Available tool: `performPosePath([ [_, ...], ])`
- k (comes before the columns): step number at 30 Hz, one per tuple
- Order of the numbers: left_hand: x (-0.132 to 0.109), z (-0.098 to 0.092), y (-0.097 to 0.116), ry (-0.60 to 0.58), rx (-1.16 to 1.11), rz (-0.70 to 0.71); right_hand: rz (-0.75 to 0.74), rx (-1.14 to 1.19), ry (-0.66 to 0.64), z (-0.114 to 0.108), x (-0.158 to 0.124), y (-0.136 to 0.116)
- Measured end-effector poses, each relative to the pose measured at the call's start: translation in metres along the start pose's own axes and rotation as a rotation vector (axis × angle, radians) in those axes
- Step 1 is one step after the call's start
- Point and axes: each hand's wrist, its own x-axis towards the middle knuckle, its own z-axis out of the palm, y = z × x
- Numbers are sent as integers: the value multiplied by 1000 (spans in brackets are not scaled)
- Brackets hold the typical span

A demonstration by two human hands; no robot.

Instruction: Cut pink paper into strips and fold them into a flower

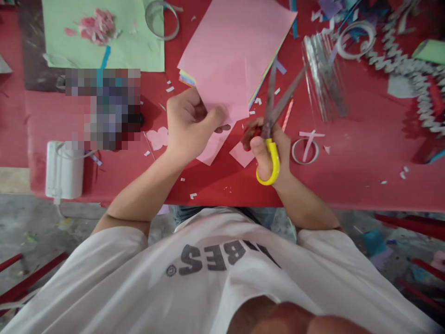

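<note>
My left hand [189, 123] pinches a piece of pink paper [234, 93] between thumb and fingers, in front of a stack of coloured sheets with a pink sheet [239, 30] on top. To its right, my right hand [283, 148] grips a pair of scissors [274, 160] by the yellow handle. The scissor blades are spread apart and point away from me, beside the paper's right edge. Below the hands lie a pink paper strip [212, 152] and a smaller pink piece [244, 156]. A pink flower-shaped cutout [158, 138] rests left of my left hand.
On the red table [222, 190] are tape rolls [305, 151], silvery strips [321, 76], a folded white paper chain [426, 104] and scattered scraps. At left sit a white power bank [65, 171] with a cable, a blurred-out patch, and a green sheet [142, 51] bearing pink bits.
</note>
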Motion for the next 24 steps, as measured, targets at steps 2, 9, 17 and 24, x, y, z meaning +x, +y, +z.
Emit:
performPosePath([
  [2, -1, 0, -1, -59, 20, -9, -66, 104, 146, 0, 5, 0],
  [9, -6, -6, -10, -338, 143, -44, -141, -8, 283, -17, 22, 12],
  [17, -2, -5, -6, -397, 196, -24, -178, -56, 291, -18, 20, 1],
  [24, -11, 22, -28, -45, -22, -66, -96, -54, 247, 0, 12, 3],
])
